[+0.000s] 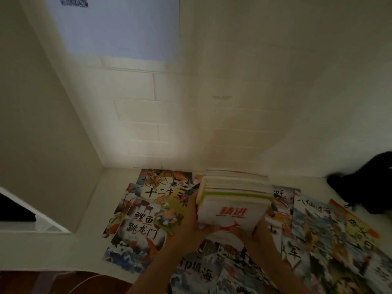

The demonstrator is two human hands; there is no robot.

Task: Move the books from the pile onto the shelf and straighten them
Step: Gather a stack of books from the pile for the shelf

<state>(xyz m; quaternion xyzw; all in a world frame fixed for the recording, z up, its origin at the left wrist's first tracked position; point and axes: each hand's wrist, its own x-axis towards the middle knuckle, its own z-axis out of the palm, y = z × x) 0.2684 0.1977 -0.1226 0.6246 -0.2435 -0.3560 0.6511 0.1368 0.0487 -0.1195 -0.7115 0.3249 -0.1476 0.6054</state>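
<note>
Books gathered, none shelved yet

Books lie near us as loose picture books (146, 228). Our left hand (192, 215) and right hand (257, 228) clamp the stack of books (233, 200) above them, short of the shelf (31, 227) leftward.

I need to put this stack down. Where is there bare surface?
Bare strips: between the left wall and the picture books, and back right by the black object. Crowded elsewhere: books cover the middle and right under both hands' stack.
</note>
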